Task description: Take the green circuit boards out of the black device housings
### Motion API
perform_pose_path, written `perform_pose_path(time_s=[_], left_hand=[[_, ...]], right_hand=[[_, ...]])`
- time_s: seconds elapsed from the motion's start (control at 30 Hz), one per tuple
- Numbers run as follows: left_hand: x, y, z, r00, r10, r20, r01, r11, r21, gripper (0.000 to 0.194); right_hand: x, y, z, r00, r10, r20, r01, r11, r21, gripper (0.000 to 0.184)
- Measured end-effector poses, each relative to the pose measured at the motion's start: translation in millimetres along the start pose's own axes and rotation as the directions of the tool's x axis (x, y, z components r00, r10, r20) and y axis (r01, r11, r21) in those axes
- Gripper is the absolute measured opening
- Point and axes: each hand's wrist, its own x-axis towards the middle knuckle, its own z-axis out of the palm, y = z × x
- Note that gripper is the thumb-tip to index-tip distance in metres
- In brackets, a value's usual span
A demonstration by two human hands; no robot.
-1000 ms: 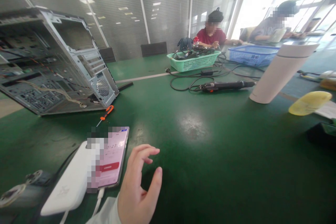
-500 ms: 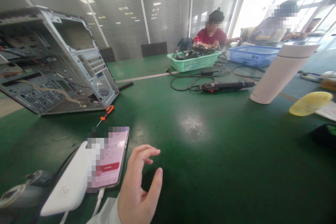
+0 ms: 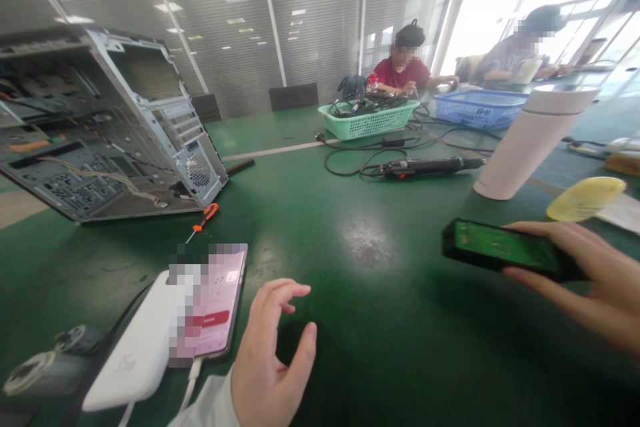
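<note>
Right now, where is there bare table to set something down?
The widest bare patch lies between the left hand and the dark device in the right hand, the black corded tool beyond. Another lies between the computer case and that tool. Crowded: the near left, with phone and white power bank.

Black rectangular green-topped device (image 3: 503,247): plastic-looking. Open grey box-shaped computer case (image 3: 145,121): dull sheet metal. Broad green tabletop (image 3: 380,333): smooth, semi-gloss. Pale-pink cylindrical bottle (image 3: 533,147): matt.
</note>
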Motion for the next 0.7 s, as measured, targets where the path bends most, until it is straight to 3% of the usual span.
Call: perform_pose_path(time_s=[0.07, 0.13, 0.23, 0.33, 0.5, 0.6, 0.7], left_hand=[[1.0, 1.0, 0.4, 1.000, 0.023, 0.000, -0.023, 1.000, 0.014, 0.038], [2.1, 1.8, 1.3, 0.999, 0.045, 0.018, -0.045, 0.999, 0.016, 0.045], [2.9, 2.1, 2.4, 0.997, 0.055, 0.047, -0.055, 0.998, 0.006, 0.054], [2.6, 0.2, 2.9, 0.998, 0.037, 0.046, -0.036, 0.999, -0.022, 0.053], [2.2, -5.9, 4.7, 0.997, -0.074, 0.016, 0.075, 0.993, -0.093, 0.038], [2.1, -8.1, 6.3, 0.996, -0.092, -0.023, 0.088, 0.989, -0.121, 0.038], [2.2, -8.2, 5.8, 0.991, -0.125, -0.045, 0.116, 0.980, -0.160, 0.037]], right_hand=[[5.9, -37.1, 13.6, 0.980, -0.195, 0.031, 0.192, 0.978, 0.079, 0.046], [9.3, -73.9, 24.6, 0.945, -0.323, 0.049, 0.311, 0.935, 0.171, 0.030], [11.9, -117.3, 36.4, 0.929, -0.343, 0.138, 0.290, 0.907, 0.306, 0.035], [13.3, -144.1, 47.3, 0.917, -0.346, 0.198, 0.233, 0.868, 0.438, 0.042], [12.9, -155.5, 62.6, 0.916, -0.397, 0.058, 0.326, 0.821, 0.469, 0.045], [11.7, -150.4, 63.6, 0.884, -0.455, 0.109, 0.378, 0.831, 0.407, 0.032], [10.5, -148.9, 61.7, 0.895, -0.411, 0.175, 0.273, 0.813, 0.515, 0.024]])
